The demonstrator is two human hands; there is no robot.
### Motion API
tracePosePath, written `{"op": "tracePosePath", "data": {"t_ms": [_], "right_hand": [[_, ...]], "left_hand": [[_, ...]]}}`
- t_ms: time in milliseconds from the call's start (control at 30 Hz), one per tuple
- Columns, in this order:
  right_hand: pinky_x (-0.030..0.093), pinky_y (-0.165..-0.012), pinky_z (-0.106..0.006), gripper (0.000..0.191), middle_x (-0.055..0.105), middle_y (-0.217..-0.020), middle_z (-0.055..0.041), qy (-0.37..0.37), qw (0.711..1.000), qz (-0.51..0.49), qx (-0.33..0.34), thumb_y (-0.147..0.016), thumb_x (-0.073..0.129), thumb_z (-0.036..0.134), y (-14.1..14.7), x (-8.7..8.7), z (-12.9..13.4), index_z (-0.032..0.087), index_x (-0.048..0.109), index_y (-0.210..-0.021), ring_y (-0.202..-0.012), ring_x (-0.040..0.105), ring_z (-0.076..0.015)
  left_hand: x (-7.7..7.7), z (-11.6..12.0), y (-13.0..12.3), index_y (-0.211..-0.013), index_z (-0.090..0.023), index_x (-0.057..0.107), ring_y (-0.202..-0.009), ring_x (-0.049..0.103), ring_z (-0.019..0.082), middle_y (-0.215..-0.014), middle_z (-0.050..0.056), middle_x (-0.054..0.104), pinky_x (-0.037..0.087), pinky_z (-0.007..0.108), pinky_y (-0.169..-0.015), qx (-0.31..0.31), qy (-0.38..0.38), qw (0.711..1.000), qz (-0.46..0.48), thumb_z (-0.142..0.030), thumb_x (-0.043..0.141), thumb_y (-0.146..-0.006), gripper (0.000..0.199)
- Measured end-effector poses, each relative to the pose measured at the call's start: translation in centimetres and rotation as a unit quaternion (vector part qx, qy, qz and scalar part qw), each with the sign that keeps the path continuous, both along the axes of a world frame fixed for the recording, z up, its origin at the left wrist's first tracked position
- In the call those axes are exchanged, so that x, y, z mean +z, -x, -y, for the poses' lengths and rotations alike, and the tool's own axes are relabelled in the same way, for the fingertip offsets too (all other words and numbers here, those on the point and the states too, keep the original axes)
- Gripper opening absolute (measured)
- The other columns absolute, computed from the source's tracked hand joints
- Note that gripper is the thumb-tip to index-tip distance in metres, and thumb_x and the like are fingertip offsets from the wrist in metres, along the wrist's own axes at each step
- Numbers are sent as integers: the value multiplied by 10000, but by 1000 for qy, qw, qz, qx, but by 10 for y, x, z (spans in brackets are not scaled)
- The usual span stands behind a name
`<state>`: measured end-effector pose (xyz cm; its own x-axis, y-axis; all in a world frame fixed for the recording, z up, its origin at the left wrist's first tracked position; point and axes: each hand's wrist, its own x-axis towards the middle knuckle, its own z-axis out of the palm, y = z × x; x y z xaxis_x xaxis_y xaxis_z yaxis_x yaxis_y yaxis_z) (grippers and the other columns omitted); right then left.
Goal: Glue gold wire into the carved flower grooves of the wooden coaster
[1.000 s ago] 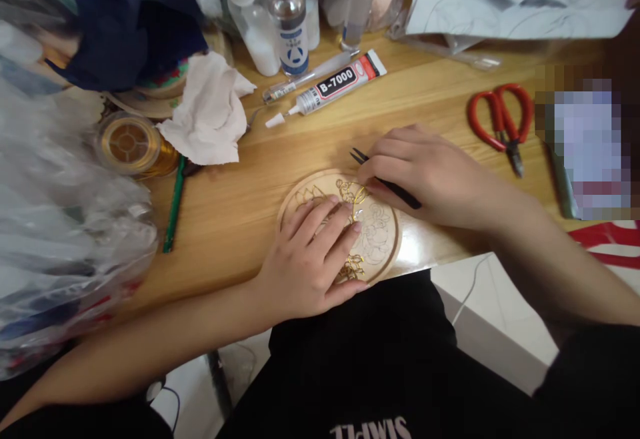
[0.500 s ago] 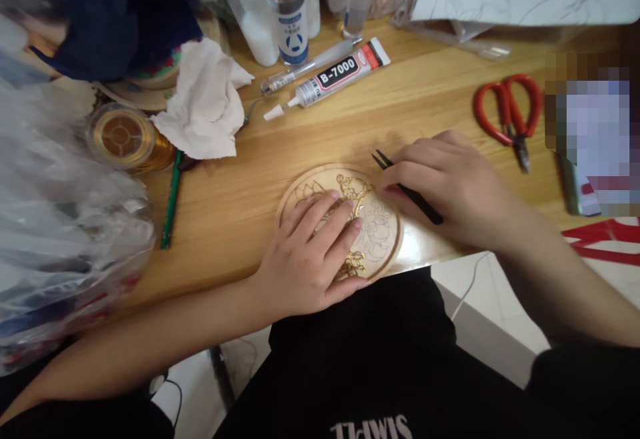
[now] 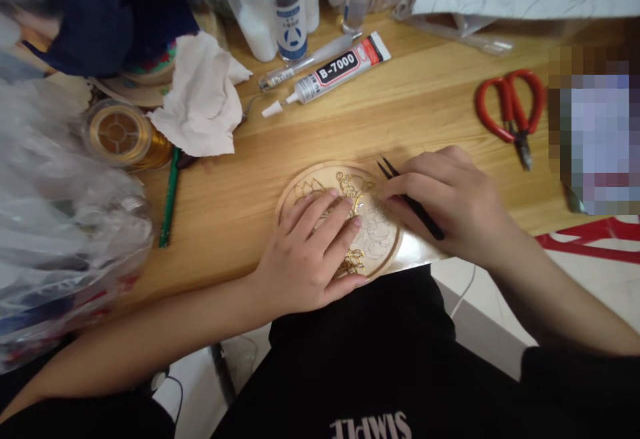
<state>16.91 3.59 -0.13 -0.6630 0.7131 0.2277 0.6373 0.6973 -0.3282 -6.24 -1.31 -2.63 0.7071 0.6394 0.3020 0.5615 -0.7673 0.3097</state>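
A round wooden plaque (image 3: 395, 252) with a raised rim lies at the table's front edge. Gold wire outlines (image 3: 350, 185) run over part of its face, and a fine line drawing (image 3: 376, 233) shows on the right side. My left hand (image 3: 313, 252) lies flat across the plaque, fingers spread, covering its middle and lower left. Black tweezers (image 3: 417, 212) are held in my right hand (image 3: 445, 195) at the plaque's right rim, their points facing up and left, away from the plaque. The right fingertips are partly hidden, and whether they also pinch wire I cannot tell.
Behind the plaque lie a B-7000 glue tube (image 3: 340, 69) and a clear bottle (image 3: 290, 19). Red-handled cutters (image 3: 515, 112) rest at the right. To the left are crumpled tissue (image 3: 203, 102), a gold wire spool (image 3: 123, 135), a green pencil (image 3: 171, 199) and plastic bags (image 3: 70, 225).
My right hand has moved slightly down and right with the tweezers. My left hand stays flat on the plaque, and the view has shifted a little.
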Motion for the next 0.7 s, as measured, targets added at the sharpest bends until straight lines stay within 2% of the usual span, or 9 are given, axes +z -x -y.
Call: {"op": "tracePosePath", "data": {"t_ms": [367,533,700], "right_hand": [[430,-672,-321,30,645,-762,-23,-2,999,-33,-24,-887,615,160,4,-6,10,186,608,-875,-685,585,-164],[429,-671,-321,40,650,-780,-24,-1,999,-40,-31,-886,621,160,4,-6,12,194,600,-892,-691,590,-162],[421,-675,-333,63,649,-784,-28,9,998,-45,-37,-888,619,148,3,-6,12,202,587,-895,-709,604,-168]], "left_hand": [[1,0,0,-1202,-18,618,-1232,529,397,-1271,205,626,459,564,-1014,-4,-8,1000,-14,-512,541,-912,578],[1,0,0,-1122,-52,660,-1263,515,357,-1255,131,654,434,510,-1047,-29,-14,999,-32,-426,511,-948,439],[1,1,0,-1123,-47,653,-1274,507,356,-1225,141,655,413,491,-1060,-33,-7,999,-33,-415,547,-930,429]]}}
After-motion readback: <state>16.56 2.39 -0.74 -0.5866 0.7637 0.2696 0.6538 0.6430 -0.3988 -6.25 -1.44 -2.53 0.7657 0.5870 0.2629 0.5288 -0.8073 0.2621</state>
